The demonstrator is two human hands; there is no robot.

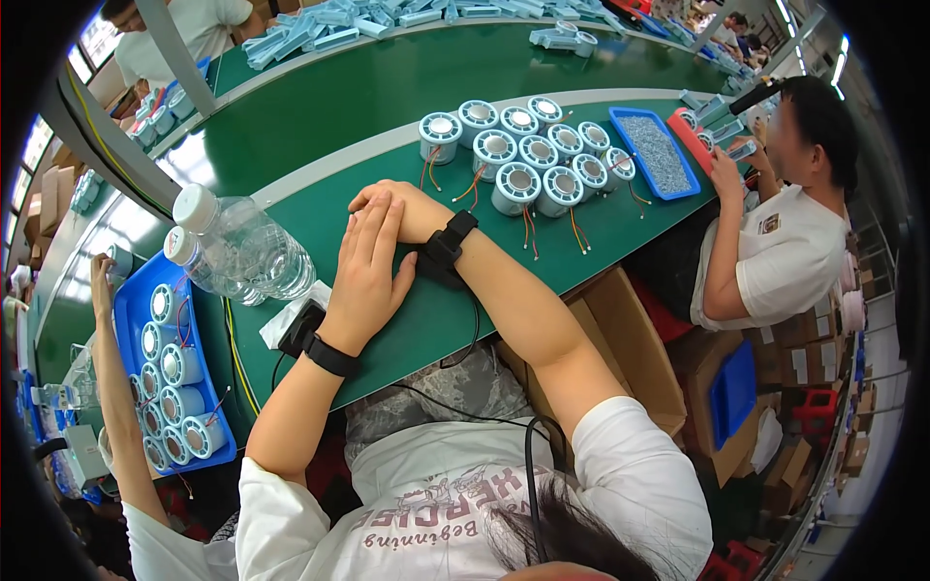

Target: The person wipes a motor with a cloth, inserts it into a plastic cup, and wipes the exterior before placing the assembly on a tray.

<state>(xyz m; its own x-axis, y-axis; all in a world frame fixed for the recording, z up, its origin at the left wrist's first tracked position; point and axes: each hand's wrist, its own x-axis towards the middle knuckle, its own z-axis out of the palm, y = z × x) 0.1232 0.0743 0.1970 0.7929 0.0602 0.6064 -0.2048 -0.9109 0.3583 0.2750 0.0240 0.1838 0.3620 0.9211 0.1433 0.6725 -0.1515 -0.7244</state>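
My left hand (371, 259) lies with its fingers stretched out, palm down, across my right hand. My right hand (412, 210) rests over the green workbench, its fingers mostly covered by the left one. Neither hand is seen holding anything. Black straps circle both wrists; a small black device (302, 329) sits beside the left wrist, next to a white packet (276, 327). Beyond my right hand stand several light-blue cylindrical motor-like parts (518, 181), with silvery round centres and thin coloured wires trailing onto the bench.
Two clear bottles (257, 247) stand left of my hands. Farther left, a blue tray (215, 387) holds more cylinders near a co-worker's arm (118, 387). At right are a blue tray of small grey pieces (647, 145), a seated co-worker (775, 223) and an open carton (620, 339).
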